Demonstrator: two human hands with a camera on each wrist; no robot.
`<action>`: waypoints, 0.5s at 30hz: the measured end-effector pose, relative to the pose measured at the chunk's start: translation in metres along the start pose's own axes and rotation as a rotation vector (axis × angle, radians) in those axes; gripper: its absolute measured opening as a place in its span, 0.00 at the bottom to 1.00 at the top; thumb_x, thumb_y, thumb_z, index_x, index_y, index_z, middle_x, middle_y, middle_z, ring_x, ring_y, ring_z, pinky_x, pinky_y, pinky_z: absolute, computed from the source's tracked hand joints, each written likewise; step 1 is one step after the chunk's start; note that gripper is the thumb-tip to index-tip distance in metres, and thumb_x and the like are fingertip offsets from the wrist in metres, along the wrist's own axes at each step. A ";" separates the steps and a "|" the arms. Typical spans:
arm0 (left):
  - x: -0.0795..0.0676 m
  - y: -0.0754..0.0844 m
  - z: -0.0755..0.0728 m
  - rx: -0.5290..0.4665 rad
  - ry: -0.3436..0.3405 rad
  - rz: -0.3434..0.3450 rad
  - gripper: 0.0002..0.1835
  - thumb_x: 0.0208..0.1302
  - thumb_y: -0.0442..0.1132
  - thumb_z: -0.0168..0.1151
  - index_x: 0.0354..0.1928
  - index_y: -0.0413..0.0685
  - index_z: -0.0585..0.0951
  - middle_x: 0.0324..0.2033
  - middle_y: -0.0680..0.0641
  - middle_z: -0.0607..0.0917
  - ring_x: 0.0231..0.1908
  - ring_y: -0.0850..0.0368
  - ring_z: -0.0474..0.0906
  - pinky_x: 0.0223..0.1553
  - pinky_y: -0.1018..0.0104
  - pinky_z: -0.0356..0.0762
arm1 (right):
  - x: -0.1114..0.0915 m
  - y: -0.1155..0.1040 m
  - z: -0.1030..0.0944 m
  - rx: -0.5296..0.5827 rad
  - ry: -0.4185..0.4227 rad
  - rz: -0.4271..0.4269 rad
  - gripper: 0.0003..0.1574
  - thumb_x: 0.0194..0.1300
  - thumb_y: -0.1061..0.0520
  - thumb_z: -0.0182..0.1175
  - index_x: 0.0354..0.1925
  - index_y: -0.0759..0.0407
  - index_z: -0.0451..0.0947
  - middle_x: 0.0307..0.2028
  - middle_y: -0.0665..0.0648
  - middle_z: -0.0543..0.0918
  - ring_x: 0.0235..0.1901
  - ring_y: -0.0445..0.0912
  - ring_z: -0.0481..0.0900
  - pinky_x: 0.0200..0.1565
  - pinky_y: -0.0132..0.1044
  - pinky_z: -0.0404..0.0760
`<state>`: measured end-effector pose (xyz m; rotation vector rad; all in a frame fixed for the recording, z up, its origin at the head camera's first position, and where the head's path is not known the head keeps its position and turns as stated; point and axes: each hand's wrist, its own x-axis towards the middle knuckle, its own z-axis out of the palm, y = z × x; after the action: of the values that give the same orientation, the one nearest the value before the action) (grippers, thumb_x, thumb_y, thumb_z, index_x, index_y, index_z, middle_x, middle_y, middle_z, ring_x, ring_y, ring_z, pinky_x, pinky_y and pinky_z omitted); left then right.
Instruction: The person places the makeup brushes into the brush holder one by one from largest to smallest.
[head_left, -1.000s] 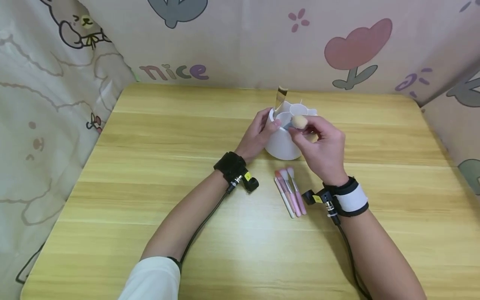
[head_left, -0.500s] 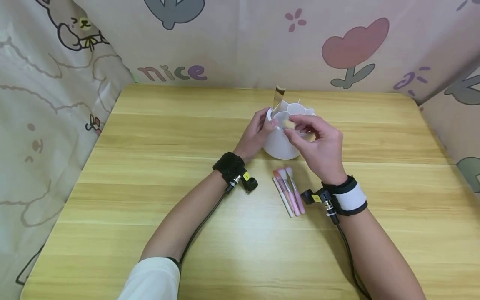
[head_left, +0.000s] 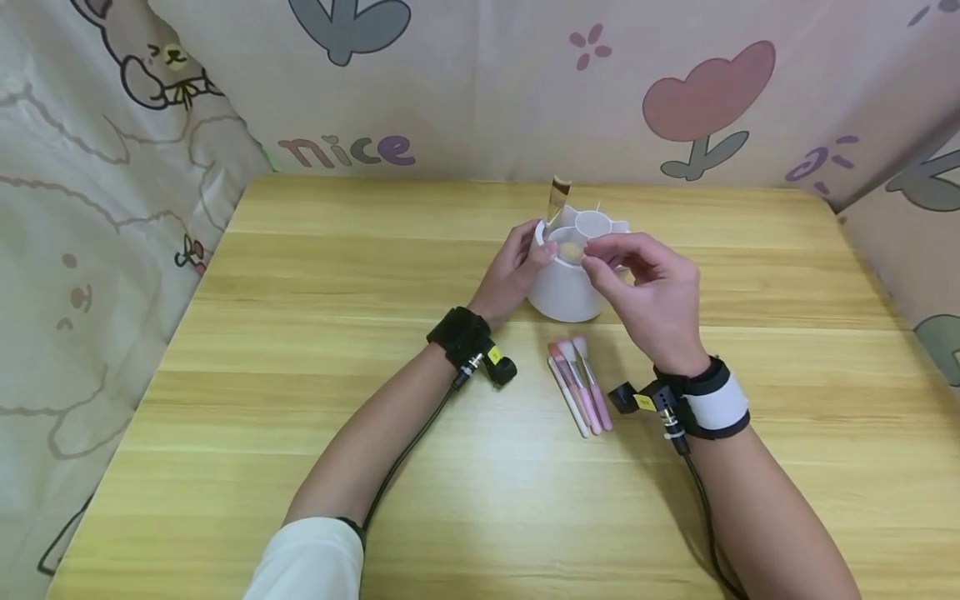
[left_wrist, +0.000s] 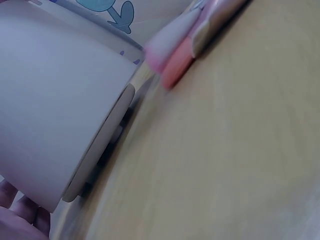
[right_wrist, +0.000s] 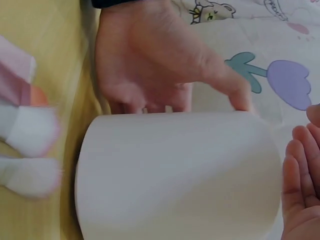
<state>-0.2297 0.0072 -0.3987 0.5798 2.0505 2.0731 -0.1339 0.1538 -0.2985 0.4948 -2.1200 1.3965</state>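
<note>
A white makeup brush holder (head_left: 566, 292) with round compartments stands on the table. My left hand (head_left: 510, 275) grips its left side, thumb at the rim; in the right wrist view the left hand (right_wrist: 150, 60) lies against the holder's wall. A makeup brush (head_left: 572, 252) with a cream bristle head sits low in the front compartment, its handle hidden. Just right of that head is my right hand (head_left: 648, 287), its thumb and forefinger slightly apart at the rim with nothing visible between them. A flat brown-and-gold piece (head_left: 558, 200) sticks up from the holder's back left.
Several makeup brushes (head_left: 577, 387) with pink and white handles lie side by side on the wooden table (head_left: 337, 417), in front of the holder. A patterned curtain (head_left: 487, 92) hangs behind the table. Cables run from both wrist cameras along the forearms.
The cream-headed brush has gone down into the front compartment. My right hand has let go of it and drawn slightly right; the left hand keeps its grip on the holder.
</note>
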 end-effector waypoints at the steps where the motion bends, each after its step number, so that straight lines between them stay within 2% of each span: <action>1: 0.000 0.001 0.000 0.005 0.001 0.001 0.36 0.64 0.61 0.49 0.71 0.56 0.59 0.66 0.51 0.66 0.64 0.62 0.63 0.64 0.65 0.63 | 0.000 -0.002 -0.001 -0.002 -0.006 0.003 0.08 0.53 0.74 0.64 0.35 0.76 0.81 0.31 0.65 0.83 0.30 0.40 0.76 0.36 0.27 0.77; 6: -0.001 0.002 0.001 0.015 0.011 0.002 0.37 0.63 0.62 0.49 0.71 0.54 0.59 0.67 0.51 0.66 0.65 0.62 0.63 0.65 0.66 0.62 | -0.002 -0.006 -0.008 -0.035 -0.052 0.029 0.06 0.53 0.71 0.66 0.33 0.72 0.83 0.28 0.57 0.83 0.30 0.40 0.77 0.36 0.26 0.77; 10: -0.001 0.001 0.001 0.002 0.008 0.007 0.37 0.63 0.61 0.49 0.71 0.53 0.59 0.67 0.50 0.66 0.65 0.62 0.63 0.65 0.66 0.62 | -0.002 0.003 -0.015 -0.066 -0.082 0.060 0.06 0.54 0.69 0.66 0.34 0.70 0.83 0.28 0.57 0.83 0.29 0.40 0.78 0.35 0.25 0.79; 13: 0.000 0.001 0.001 -0.004 0.006 0.013 0.37 0.64 0.60 0.49 0.71 0.53 0.59 0.67 0.50 0.66 0.64 0.61 0.63 0.65 0.66 0.62 | -0.003 0.013 -0.021 -0.077 -0.143 0.082 0.06 0.54 0.68 0.67 0.34 0.67 0.83 0.28 0.57 0.83 0.27 0.41 0.79 0.31 0.25 0.79; 15: -0.001 0.001 0.001 -0.010 0.005 0.017 0.36 0.64 0.60 0.49 0.71 0.53 0.59 0.66 0.50 0.67 0.64 0.61 0.64 0.64 0.66 0.63 | -0.004 0.018 -0.024 -0.095 -0.213 0.093 0.05 0.55 0.66 0.67 0.34 0.63 0.84 0.27 0.54 0.84 0.25 0.41 0.80 0.28 0.25 0.79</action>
<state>-0.2289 0.0077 -0.3982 0.5932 2.0438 2.0956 -0.1348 0.1830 -0.3065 0.5336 -2.3950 1.3368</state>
